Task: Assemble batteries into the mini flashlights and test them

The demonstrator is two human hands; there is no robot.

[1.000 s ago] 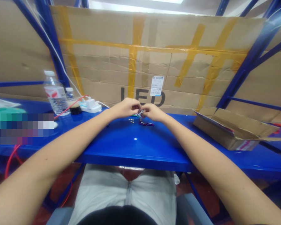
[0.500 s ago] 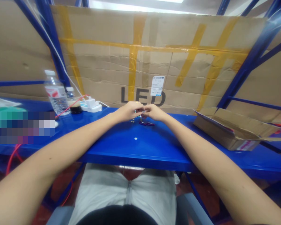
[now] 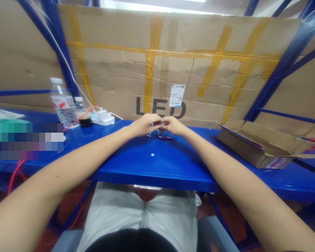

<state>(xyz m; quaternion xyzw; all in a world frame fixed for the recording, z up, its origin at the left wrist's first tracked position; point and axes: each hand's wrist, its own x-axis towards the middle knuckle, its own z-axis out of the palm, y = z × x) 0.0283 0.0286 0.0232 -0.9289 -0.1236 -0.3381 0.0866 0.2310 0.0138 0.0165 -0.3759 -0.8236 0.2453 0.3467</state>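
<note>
2 bottles [image 3: 63,105] stand left of the left hand [image 3: 145,125] (box [image 3: 240,146] far right).

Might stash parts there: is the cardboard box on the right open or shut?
Open: the cardboard box shows its inside, and a flap sticks outward.

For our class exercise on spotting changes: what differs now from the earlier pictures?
The left hand has shifted lower in view and slightly right, towards the right hand, hiding more of the small metal pieces. Whether the fingers grasped or released anything is unclear. The right hand, purple pieces, white disc and open cardboard box look essentially unmoved.
</note>
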